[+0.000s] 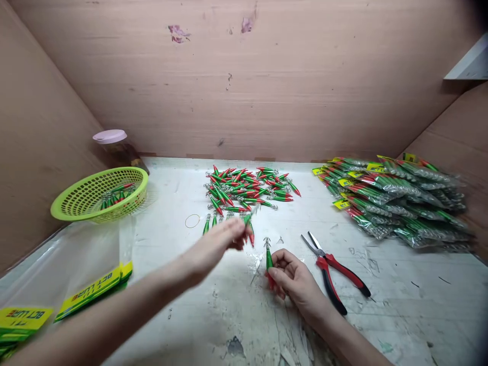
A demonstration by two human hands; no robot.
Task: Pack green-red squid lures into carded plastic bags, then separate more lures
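My right hand (292, 277) pinches a green and red squid jig (269, 257) by its red end, with the hooks pointing up and away from me. My left hand (224, 236) reaches over a row of jigs (208, 224) laid side by side. A motion-blurred squid jig (249, 217) sticks up from its closed fingertips. That hand covers part of the row. Just beyond lies a loose pile of green and red squid jigs (244, 188) with metal hooks.
Red-handled pliers (328, 264) lie partly open at right, before a heap of bagged jigs (400, 198). At left are a yellow-green basket (61, 203) holding several jigs, clear bags with yellow labels (91, 290), and a pink-lidded jar (110, 136). Cardboard walls (229, 112) enclose the table.
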